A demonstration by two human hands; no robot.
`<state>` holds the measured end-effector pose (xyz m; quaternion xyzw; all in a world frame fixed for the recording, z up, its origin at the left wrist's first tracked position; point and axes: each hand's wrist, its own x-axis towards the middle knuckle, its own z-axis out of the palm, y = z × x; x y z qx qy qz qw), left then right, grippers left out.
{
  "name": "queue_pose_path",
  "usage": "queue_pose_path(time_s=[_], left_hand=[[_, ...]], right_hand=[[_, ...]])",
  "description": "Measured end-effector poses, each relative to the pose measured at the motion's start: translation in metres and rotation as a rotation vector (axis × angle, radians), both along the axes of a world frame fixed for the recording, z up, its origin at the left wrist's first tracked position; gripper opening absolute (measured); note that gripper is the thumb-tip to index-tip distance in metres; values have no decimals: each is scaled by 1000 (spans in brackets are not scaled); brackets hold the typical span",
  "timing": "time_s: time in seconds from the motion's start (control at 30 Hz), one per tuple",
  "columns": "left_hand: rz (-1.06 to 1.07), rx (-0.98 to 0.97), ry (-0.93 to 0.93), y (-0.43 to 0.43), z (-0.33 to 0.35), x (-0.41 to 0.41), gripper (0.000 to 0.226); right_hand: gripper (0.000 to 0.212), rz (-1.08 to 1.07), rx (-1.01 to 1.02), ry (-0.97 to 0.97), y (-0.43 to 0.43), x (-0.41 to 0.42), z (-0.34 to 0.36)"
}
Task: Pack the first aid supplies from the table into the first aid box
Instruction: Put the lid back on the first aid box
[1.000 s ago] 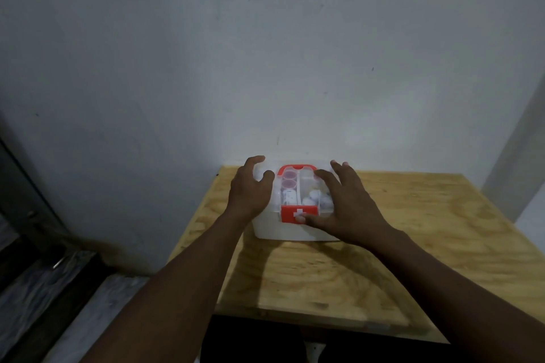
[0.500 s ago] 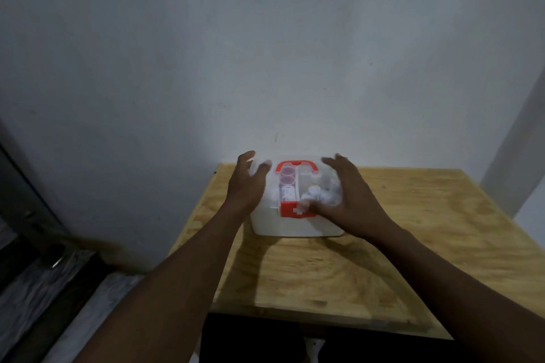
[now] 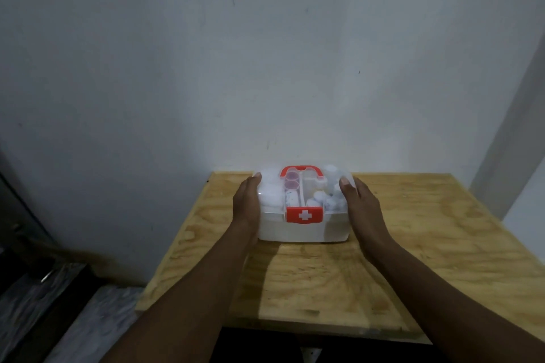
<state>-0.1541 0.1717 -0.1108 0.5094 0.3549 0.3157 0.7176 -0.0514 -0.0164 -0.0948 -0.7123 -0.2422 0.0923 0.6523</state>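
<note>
The white first aid box stands at the back of the wooden table, against the wall. Its clear lid is down, with a red handle on top and a red latch with a white cross at the front. Through the lid I see white rolls, small bottles and two pink caps. My left hand lies flat against the box's left side. My right hand lies flat against its right side. Both have straight fingers.
A pale wall rises right behind the table. The table's left edge drops to a dark floor with a grey patterned mat. A light wall corner stands at the right.
Both hands slid off the top of the lid to the box's two sides. My right hand left the latch area, which now shows fully.
</note>
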Motion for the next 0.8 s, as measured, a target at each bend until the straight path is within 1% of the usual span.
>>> queue_pose_path(time_s=[0.07, 0.17, 0.23, 0.27, 0.33, 0.37, 0.4, 0.43, 0.5, 0.53, 0.57, 0.63, 0.73, 0.8], left_hand=[[-33, 0, -7, -18, 6, 12, 73], [-108, -14, -11, -41, 12, 32, 65], [-140, -15, -7, -55, 13, 43, 60], [-149, -11, -2, -61, 12, 48, 61], [-144, -17, -3, -66, 8, 54, 62], [-137, -21, -8, -67, 7, 56, 63], [-124, -14, -14, -69, 7, 56, 67], [-95, 24, -16, -72, 7, 55, 75], [13, 190, 2, -79, 8, 48, 89], [54, 264, 14, -83, 7, 42, 91], [69, 316, 28, -87, 4, 37, 93], [27, 390, 57, -96, -5, 29, 95], [-26, 420, 35, -104, -12, 30, 81], [-24, 406, 39, -103, -10, 39, 76]], right_hand=[[39, -39, -6, -5, -13, 12, 3], [51, -94, -25, 3, -34, 31, 6], [54, -116, -33, -3, -48, 41, 5], [50, -120, -26, 2, -54, 45, 3], [31, -119, -23, -12, -61, 47, 0], [29, -115, -24, -23, -64, 48, -2], [33, -108, -22, -29, -65, 48, -3], [43, -107, -15, -34, -66, 47, -4], [74, -153, 7, -41, -65, 48, -10], [84, -183, 17, -27, -64, 48, -15], [88, -203, 29, -18, -63, 46, -20], [80, -205, 58, -23, -60, 37, -28], [58, -219, 99, -75, -55, 25, -33], [51, -241, 104, -94, -50, 27, -31]])
